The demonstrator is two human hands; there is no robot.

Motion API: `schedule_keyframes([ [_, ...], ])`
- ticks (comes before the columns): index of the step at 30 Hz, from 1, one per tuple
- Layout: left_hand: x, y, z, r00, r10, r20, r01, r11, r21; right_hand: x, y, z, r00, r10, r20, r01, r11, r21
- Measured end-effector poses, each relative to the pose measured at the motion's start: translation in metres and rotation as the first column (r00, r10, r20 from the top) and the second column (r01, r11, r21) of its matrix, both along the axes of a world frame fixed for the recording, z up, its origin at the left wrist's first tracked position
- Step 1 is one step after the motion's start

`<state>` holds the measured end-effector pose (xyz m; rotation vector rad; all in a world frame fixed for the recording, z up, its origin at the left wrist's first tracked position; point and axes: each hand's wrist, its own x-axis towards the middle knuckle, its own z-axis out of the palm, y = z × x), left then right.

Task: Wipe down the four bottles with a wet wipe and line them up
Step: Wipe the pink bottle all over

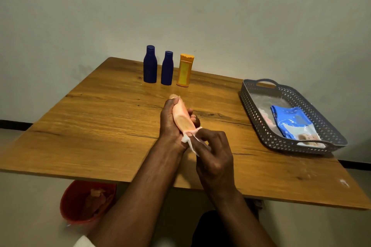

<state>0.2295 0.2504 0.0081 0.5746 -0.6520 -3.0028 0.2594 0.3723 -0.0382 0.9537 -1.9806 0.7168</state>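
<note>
Three bottles (168, 67) already stand in a row at the far table (104, 106) edge, while the left hand (170, 120) grips the peach bottle (183, 119) so the right hand (212, 150), pinching the wet wipe (189, 139), can rub its near end.

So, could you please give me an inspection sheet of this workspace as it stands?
Surface: wooden table, mostly bare.
Job's things: two blue bottles and a yellow bottle upright in a row at the far edge; pink bottle held; wipe at its near end.
Clutter: grey basket with a blue wipes pack.
Hands: left hand grips the pink bottle; right hand pinches the wipe.
Cables: nothing seen.
Surroundings: plain wall; red bin under the table.
</note>
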Motion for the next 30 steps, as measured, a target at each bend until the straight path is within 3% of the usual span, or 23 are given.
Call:
schedule_keyframes([
  [3,0.002,-0.003,-0.006,0.985,-0.063,-0.158,0.067,0.998,0.016,0.001,0.005,-0.001,0.992,0.059,0.109,-0.050,0.995,-0.087],
  [5,0.003,-0.004,-0.008,0.964,-0.086,-0.252,0.077,0.996,-0.043,0.001,0.008,0.004,0.972,0.113,0.206,-0.062,0.969,-0.239],
  [10,0.008,-0.011,-0.015,0.929,-0.177,-0.325,0.125,0.977,-0.173,-0.010,0.019,0.027,0.943,0.116,0.312,0.032,0.901,-0.432],
  [14,0.009,-0.012,-0.026,0.895,-0.214,-0.391,-0.005,0.872,-0.490,-0.014,0.020,0.037,0.954,0.077,0.290,0.060,0.898,-0.436],
  [18,0.009,-0.011,-0.032,0.868,-0.238,-0.435,-0.219,0.602,-0.768,-0.006,0.015,0.033,0.961,0.101,0.257,0.005,0.924,-0.383],
  [21,0.011,-0.009,-0.033,0.837,-0.236,-0.494,-0.327,0.507,-0.797,0.001,0.008,0.023,0.969,0.094,0.227,-0.023,0.954,-0.298],
  [30,0.014,-0.002,-0.032,0.812,-0.221,-0.540,-0.446,0.363,-0.818,0.014,-0.004,0.020,0.998,0.036,0.059,-0.028,0.992,-0.124],
])
